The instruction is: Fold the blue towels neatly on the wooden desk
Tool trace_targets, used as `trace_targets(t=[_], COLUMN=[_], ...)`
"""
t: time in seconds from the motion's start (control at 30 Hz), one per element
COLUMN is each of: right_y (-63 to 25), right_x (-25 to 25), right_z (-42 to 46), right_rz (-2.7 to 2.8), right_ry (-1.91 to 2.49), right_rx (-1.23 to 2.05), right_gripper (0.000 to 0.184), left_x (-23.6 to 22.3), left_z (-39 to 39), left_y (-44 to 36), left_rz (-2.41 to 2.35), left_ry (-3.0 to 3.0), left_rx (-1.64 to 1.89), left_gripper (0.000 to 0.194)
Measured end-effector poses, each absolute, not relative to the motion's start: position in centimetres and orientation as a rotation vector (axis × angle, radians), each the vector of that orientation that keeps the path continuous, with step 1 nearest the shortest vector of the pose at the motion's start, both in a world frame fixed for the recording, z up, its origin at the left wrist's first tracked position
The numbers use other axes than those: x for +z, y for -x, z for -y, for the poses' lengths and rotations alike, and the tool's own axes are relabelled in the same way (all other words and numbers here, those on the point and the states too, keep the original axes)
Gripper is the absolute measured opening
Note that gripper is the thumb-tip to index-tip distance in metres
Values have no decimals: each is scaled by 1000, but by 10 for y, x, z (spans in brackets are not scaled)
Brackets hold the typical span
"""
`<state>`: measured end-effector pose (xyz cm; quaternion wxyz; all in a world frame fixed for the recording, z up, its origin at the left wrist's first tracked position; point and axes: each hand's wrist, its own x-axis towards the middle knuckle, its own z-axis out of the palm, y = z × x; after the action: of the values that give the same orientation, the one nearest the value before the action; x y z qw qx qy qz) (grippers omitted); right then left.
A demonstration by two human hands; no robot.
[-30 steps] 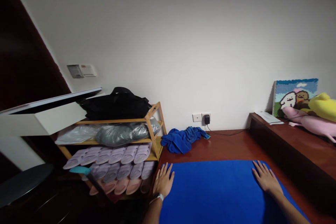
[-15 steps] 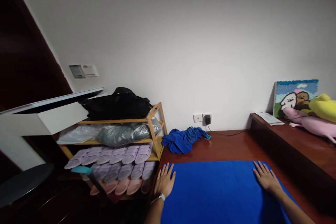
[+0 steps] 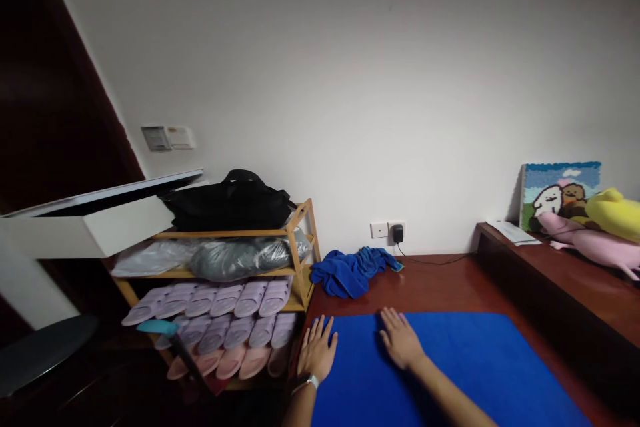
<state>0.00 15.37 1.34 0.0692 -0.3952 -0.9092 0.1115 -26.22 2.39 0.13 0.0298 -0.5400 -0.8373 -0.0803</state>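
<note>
A bright blue cloth (image 3: 470,367) lies spread flat on the dark red wooden surface (image 3: 440,283) in front of me. My left hand (image 3: 317,351) rests open on the cloth's far left corner, fingers spread, a watch on the wrist. My right hand (image 3: 399,340) lies open and flat on the cloth near its far edge, a short way right of the left hand. Neither hand holds anything.
A crumpled blue cloth (image 3: 350,268) lies by the wall near a socket with a charger (image 3: 397,233). A wooden rack (image 3: 295,247) at left holds slippers (image 3: 225,327), bags and a black bag (image 3: 230,203). A raised ledge (image 3: 575,273) at right carries plush toys (image 3: 595,240) and a picture (image 3: 557,190).
My right hand has slid left across the blue cloth, from its far right corner to near the left hand. The left hand has stayed in place.
</note>
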Motion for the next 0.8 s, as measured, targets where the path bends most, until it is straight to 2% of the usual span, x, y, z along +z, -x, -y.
trace_targets(t=[0.1, 0.2, 0.33, 0.6, 0.7, 0.8], right_y=[45, 35, -47, -285, -320, -318], right_x=[10, 7, -3, -58, -71, -68], right_z=[-122, -123, -167, -270, -278, -274], right_rz=[2746, 2720, 2660, 2427, 2405, 2365], right_ry=[1063, 1098, 1302, 1909, 1959, 2007], right_rx=[508, 559, 472, 107, 30, 54], right_gripper=[72, 74, 76, 74, 75, 78], left_x=[3, 6, 7, -3, -6, -6], left_z=[-22, -22, -22, -26, -27, -29], left_y=[262, 261, 261, 267, 270, 271], left_rz=[2595, 2604, 2607, 2576, 2569, 2571], left_ry=[1668, 1659, 1667, 1651, 1660, 1660], left_rx=[-220, -203, -199, -226, -230, -211], left_gripper=[59, 59, 59, 57, 57, 57])
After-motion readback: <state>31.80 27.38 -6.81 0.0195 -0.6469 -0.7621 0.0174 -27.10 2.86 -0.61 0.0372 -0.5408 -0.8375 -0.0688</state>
